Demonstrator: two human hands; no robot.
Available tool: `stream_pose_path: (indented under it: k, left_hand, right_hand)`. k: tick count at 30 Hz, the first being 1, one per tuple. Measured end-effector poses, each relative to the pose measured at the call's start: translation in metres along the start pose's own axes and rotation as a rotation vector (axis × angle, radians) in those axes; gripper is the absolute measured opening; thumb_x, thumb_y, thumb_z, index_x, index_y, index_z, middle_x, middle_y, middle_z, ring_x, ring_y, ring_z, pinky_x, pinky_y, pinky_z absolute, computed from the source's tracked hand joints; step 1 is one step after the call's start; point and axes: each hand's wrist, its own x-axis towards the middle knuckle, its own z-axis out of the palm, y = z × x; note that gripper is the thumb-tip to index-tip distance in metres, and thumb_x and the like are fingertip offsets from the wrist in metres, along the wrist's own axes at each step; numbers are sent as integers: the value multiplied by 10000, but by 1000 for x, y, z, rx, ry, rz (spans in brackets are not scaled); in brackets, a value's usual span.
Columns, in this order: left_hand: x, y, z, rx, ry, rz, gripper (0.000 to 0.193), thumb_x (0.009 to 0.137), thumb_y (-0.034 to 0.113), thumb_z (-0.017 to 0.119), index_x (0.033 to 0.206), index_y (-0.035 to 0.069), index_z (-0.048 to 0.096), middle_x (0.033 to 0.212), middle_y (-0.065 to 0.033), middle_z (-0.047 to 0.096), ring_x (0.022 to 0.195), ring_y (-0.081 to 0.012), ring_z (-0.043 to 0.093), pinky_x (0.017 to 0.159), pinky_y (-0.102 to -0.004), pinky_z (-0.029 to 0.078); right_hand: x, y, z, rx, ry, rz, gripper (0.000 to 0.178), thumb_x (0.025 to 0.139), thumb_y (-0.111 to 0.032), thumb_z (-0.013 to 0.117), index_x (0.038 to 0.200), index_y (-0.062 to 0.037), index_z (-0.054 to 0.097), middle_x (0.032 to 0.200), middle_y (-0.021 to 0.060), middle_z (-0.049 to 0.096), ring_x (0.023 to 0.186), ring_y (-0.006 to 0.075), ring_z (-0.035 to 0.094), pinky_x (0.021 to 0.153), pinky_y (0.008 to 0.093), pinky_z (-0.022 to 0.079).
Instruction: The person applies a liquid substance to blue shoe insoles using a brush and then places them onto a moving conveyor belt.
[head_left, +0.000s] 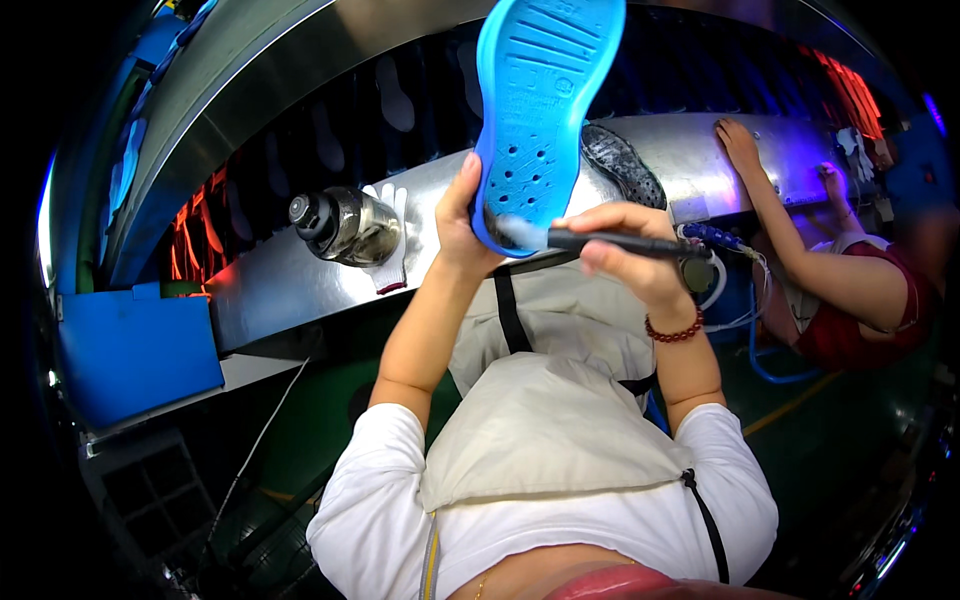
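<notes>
A bright blue shoe sole (pixel 545 110) with a raised rim, grooves and several small holes is held up over the bench. My left hand (pixel 463 222) grips its lower left edge, thumb up along the side. In my right hand (pixel 635 255) is a brush with a dark handle (pixel 615 243). Its pale bristles (pixel 520 232) touch the inside of the sole near its lower end, blurred by motion. Behind the sole, a dark shoe sole (pixel 622 165) lies on the metal bench.
The metal bench (pixel 260 285) carries a dark bottle (pixel 335 228) beside a white glove (pixel 395 240). Beyond it runs a line with several soles (pixel 393 95). A co-worker's arm (pixel 790 225) reaches onto the bench at right. A blue box (pixel 140 345) stands at left.
</notes>
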Motion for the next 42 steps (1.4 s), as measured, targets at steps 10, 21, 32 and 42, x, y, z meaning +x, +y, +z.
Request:
stream_pose_path:
  k: [10, 21, 32, 42]
  left_hand:
    - [1, 35, 6, 326, 52, -510, 520, 808, 301, 518, 1197, -31, 426, 1076, -164, 542, 931, -197, 557, 813, -294, 445]
    - [-16, 46, 3, 464, 251, -705, 567, 760, 387, 548, 1127, -40, 482, 1038, -169, 556, 913, -221, 557, 804, -314, 453]
    - [-20, 78, -4, 586, 178, -537, 609, 757, 412, 520, 1161, -41, 463, 1043, -178, 559, 887, -217, 572, 791, -299, 456]
    - [-9, 22, -55, -233, -38, -243, 747, 803, 635, 301, 1223, 28, 414, 1176, -151, 497, 1086, -301, 467, 937, -425, 356]
  right_hand:
    - [9, -23, -11, -736, -585, -295, 186, 700, -23, 651, 884, -14, 626, 913, 119, 637, 838, 231, 622, 748, 288, 488]
    - [5, -57, -28, -803, -757, -222, 221, 679, -4, 663, 897, -3, 626, 928, 141, 630, 885, 252, 614, 770, 309, 493]
    - [14, -36, -34, -698, -358, -394, 205, 699, 1, 651, 903, -1, 625, 927, 136, 631, 881, 237, 613, 797, 300, 483]
    - [-3, -17, -18, -490, -231, -312, 267, 695, 18, 657, 957, 25, 602, 913, 151, 625, 840, 196, 609, 747, 255, 475]
